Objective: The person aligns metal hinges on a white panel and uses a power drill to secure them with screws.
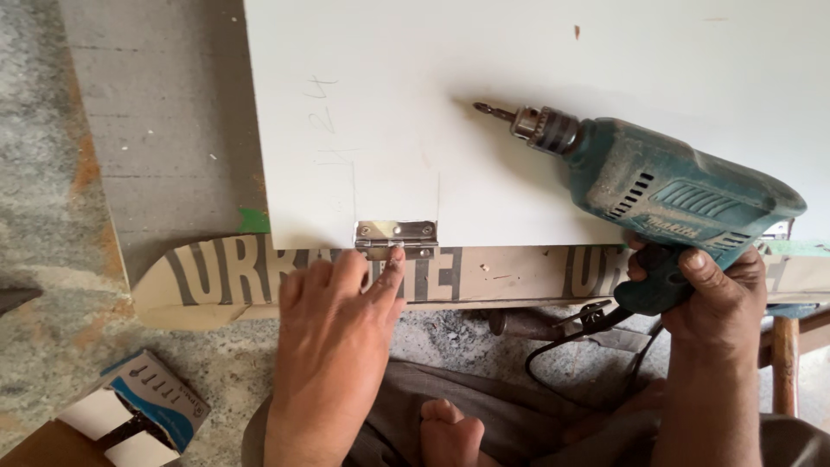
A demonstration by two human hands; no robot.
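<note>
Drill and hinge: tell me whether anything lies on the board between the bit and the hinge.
Nothing visible does. Bare white board lies between the drill bit and the hinge. The left hand presses the hinge's lower edge, below that path; the right hand grips the drill.

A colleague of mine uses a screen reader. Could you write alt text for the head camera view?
A left hand presses a small metal hinge against the edge of a white board, while the right hand holds a teal power drill above the board. A small blue and white box lies on the floor.
</note>
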